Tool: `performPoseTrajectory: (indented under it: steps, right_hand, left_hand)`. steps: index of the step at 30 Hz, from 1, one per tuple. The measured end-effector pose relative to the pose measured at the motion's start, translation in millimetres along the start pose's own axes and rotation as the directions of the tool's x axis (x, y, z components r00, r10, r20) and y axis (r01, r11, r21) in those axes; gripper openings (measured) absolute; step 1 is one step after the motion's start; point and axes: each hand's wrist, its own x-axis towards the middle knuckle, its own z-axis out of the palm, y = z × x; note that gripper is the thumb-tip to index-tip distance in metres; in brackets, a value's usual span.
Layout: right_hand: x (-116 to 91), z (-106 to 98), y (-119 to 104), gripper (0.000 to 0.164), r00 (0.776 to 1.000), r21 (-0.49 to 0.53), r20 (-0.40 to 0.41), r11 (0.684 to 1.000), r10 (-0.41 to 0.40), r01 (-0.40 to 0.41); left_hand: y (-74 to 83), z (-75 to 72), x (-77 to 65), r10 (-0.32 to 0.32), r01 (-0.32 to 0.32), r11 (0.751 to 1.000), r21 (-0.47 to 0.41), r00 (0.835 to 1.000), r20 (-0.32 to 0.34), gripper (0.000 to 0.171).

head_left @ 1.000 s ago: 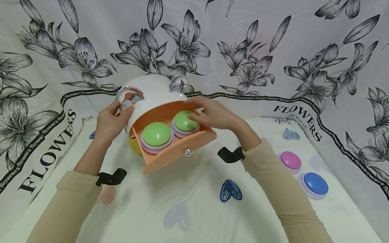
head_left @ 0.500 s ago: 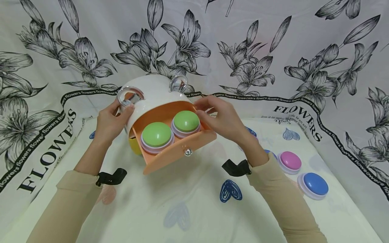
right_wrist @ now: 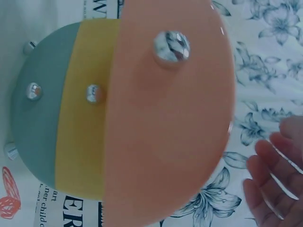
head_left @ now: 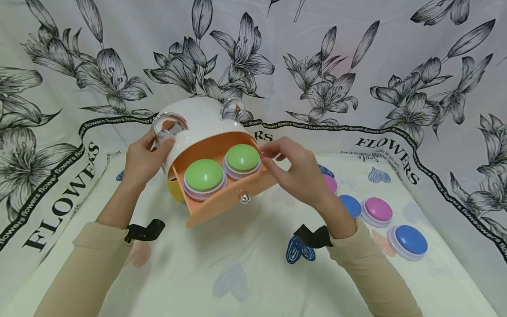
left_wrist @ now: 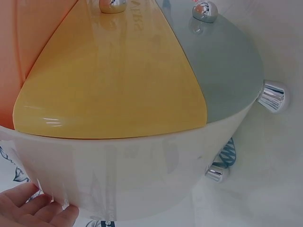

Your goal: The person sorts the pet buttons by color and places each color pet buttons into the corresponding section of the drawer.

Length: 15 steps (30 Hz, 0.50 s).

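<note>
A white, rounded drawer cabinet (head_left: 202,116) with silver ring-like ears stands at the left centre. Its orange top drawer (head_left: 222,203) is pulled out and holds two green-topped round buttons (head_left: 203,175) on pale lilac bases. Below it, the yellow drawer (left_wrist: 109,85) and the grey-green drawer (left_wrist: 229,71) are closed, each with a silver knob. My left hand (head_left: 144,158) grips the cabinet's upper left side beside one ear, thumb toward the front. My right hand (head_left: 291,169) is just right of the drawer, holding nothing, its fingers loosely bent close to the drawer's right end.
On the cloth-covered table (head_left: 261,281), right of my right hand, lie a pink button (head_left: 378,209), a blue button (head_left: 412,240) and another blue one (head_left: 350,206). A further pink one (head_left: 330,182) is partly hidden behind my hand. A flower-print curtain (head_left: 317,88) stands behind.
My right hand has left the rear green button in the drawer and drawn away right and down, uncovering more buttons on the table. My left hand and the cabinet stay put.
</note>
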Motion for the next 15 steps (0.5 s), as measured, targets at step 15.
performPoseTrajectory:
  steps: [15]
  right_hand:
    - [-37.7,20.0,-14.3,0.021,0.997,0.031,-0.076,0.999,-0.019,0.022]
  left_hand:
    - [0.1,-0.2,0.2,0.001,-0.001,1.000,-0.004,1.000,-0.004,0.074]
